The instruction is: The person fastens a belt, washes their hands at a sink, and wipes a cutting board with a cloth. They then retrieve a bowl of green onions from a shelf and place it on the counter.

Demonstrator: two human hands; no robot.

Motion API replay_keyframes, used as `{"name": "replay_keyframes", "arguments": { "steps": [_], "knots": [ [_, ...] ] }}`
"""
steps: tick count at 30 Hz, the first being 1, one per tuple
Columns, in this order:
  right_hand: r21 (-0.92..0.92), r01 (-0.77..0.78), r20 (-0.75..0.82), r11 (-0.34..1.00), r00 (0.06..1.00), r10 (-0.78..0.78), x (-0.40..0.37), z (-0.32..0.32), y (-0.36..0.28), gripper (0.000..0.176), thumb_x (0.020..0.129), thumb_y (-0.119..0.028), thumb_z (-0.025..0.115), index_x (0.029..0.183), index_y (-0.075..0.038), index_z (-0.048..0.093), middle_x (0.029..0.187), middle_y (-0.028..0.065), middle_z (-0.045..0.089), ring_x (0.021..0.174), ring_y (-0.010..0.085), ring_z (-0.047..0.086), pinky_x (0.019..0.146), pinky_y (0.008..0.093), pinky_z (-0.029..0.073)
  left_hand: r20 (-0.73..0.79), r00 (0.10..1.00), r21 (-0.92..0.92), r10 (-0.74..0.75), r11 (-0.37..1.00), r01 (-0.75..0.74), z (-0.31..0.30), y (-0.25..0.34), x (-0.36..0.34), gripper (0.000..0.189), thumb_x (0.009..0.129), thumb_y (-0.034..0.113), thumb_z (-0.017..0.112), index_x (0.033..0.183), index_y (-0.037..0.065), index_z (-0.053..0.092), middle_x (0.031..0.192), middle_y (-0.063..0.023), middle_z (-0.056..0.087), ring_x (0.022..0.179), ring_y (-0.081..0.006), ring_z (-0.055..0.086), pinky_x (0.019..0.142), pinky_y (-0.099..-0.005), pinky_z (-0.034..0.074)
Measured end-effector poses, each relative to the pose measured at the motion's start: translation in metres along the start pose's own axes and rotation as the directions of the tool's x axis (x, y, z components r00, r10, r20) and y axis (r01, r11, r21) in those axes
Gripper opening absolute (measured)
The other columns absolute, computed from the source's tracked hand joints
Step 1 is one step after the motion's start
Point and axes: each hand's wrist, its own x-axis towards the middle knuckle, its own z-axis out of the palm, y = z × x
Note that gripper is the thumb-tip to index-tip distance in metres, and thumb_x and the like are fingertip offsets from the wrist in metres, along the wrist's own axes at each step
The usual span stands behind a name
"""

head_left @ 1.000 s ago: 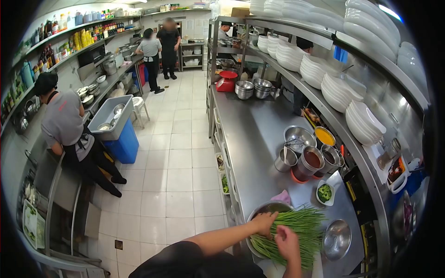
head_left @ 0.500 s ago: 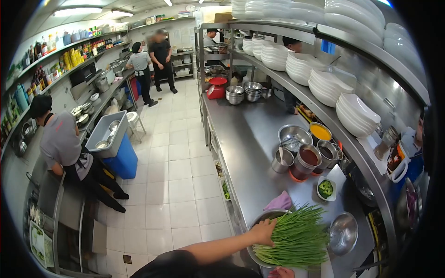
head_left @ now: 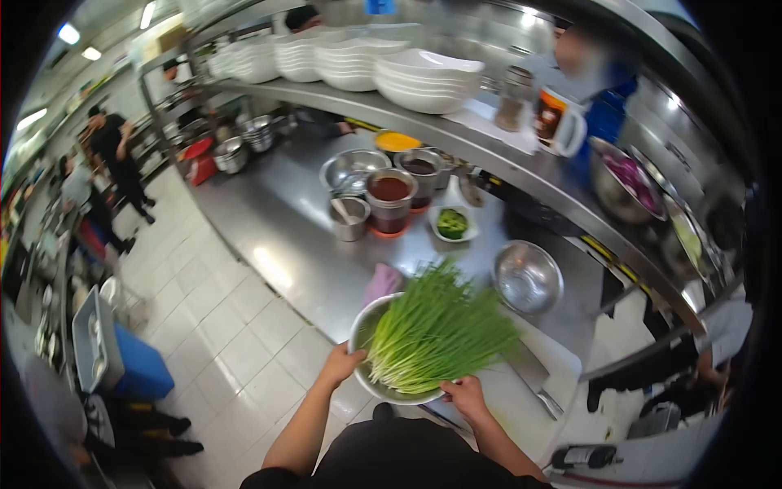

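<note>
A steel bowl holds a large bunch of green onions, white ends toward me, green tops spilling over the far right side. My left hand grips the bowl's left rim. On the rim's lower right, my right hand is closed, thumb over the edge beside the onion ends. Right of the bowl a cleaver lies on a white cutting board. Behind the bowl is a pink cloth.
An empty steel bowl stands behind the board. Farther back are a dish of green vegetables, a pot of red sauce and a metal bowl. A shelf with stacked white bowls overhangs the counter. Several people are around.
The view has swung to the right. My left hand has moved from the onions to the bowl's left rim, and my right hand has come up to its lower right rim.
</note>
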Motion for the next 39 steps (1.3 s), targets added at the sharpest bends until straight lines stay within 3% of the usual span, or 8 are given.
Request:
{"name": "replay_keyframes", "arguments": {
  "steps": [6,10,16,21,24,30,34,39],
  "knots": [
    [0.013,0.071,0.155,0.997,0.985,-0.072,-0.001,0.007,-0.017,0.013,0.077,-0.008,0.065,0.083,0.003,0.061,0.071,0.0067,0.061,0.056,0.0117,0.056,0.05,0.025,0.048,0.045,0.99,-0.407,-0.137,0.902,0.143,-0.015,0.02,-0.048,0.045,0.075,-0.005,0.053,0.12,0.001,0.05,0.102,-0.0099,0.061,0.086,-0.0193,0.06,0.075,-0.03,0.049],
    [-0.231,0.118,0.341,0.966,0.94,-0.033,0.002,0.032,-0.038,0.02,0.077,-0.016,0.069,0.081,0.002,0.062,0.07,0.006,0.061,0.06,0.0109,0.057,0.052,0.0244,0.047,-0.07,0.997,-0.498,-0.035,0.867,-0.005,-0.048,-0.027,-0.056,0.063,0.064,-0.011,0.048,0.124,0.004,0.044,0.107,-0.0096,0.058,0.091,-0.0213,0.06,0.079,-0.0325,0.05],
    [-0.338,0.546,0.809,0.766,0.585,-0.06,0.049,0.054,-0.064,0.041,0.077,-0.026,0.068,0.11,-0.003,0.059,0.108,0.0136,0.061,0.1,0.0217,0.057,0.088,0.0322,0.043,-0.355,0.934,-0.629,-0.038,0.748,-0.209,-0.091,-0.033,-0.107,0.059,0.064,-0.012,0.045,0.122,0.001,0.045,0.105,-0.0106,0.059,0.094,-0.023,0.059,0.082,-0.0324,0.048],
    [-0.573,0.628,0.622,0.527,0.752,-0.22,0.088,0.084,-0.112,0.059,0.07,-0.037,0.07,0.12,-0.012,0.053,0.126,0.0163,0.05,0.117,0.0308,0.047,0.096,0.0392,0.038,-0.557,0.83,-0.602,-0.025,0.7,-0.384,-0.112,-0.054,-0.137,0.059,0.064,-0.011,0.043,0.122,0.001,0.043,0.107,-0.0111,0.057,0.095,-0.0228,0.058,0.082,-0.0325,0.048],
    [-0.721,0.678,0.614,0.143,0.721,-0.322,0.112,0.118,-0.141,0.066,0.071,-0.043,0.068,0.13,-0.022,0.045,0.14,0.0161,0.034,0.13,0.0348,0.029,0.103,0.0472,0.028,-0.671,0.739,-0.566,-0.057,0.683,-0.462,-0.116,-0.061,-0.15,0.059,0.064,-0.011,0.042,0.122,0.001,0.042,0.106,-0.011,0.056,0.094,-0.0227,0.058,0.081,-0.032,0.049],
    [-0.671,0.72,0.742,-0.178,0.645,-0.185,0.158,0.148,-0.125,0.065,0.075,-0.049,0.062,0.134,-0.035,0.038,0.148,0.0134,0.015,0.136,0.0386,0.009,0.106,0.0556,0.015,-0.78,0.604,-0.567,-0.16,0.587,-0.577,-0.11,-0.053,-0.177,0.061,0.063,-0.011,0.042,0.123,0.002,0.04,0.108,-0.0112,0.055,0.092,-0.0235,0.058,0.078,-0.0315,0.05],
    [-0.646,0.715,0.76,-0.267,0.572,-0.308,0.173,0.138,-0.142,0.055,0.076,-0.047,0.058,0.126,-0.029,0.046,0.141,0.0119,0.03,0.131,0.0388,0.023,0.102,0.0544,0.025,-0.823,0.526,-0.539,-0.213,0.584,-0.607,-0.111,-0.061,-0.194,0.058,0.062,-0.01,0.043,0.119,0.002,0.042,0.105,-0.011,0.056,0.09,-0.0229,0.059,0.074,-0.0318,0.051],
    [-0.874,0.475,0.472,-0.106,0.775,-0.42,0.222,0.098,-0.116,0.055,0.079,-0.041,0.058,0.12,-0.007,0.047,0.122,0.0176,0.047,0.113,0.035,0.043,0.096,0.0446,0.036,-0.837,0.511,-0.506,-0.193,0.627,-0.592,-0.117,-0.073,-0.199,0.058,0.063,-0.008,0.042,0.12,0.002,0.043,0.107,-0.0113,0.056,0.096,-0.0254,0.057,0.082,-0.0358,0.05]
  ]
}}
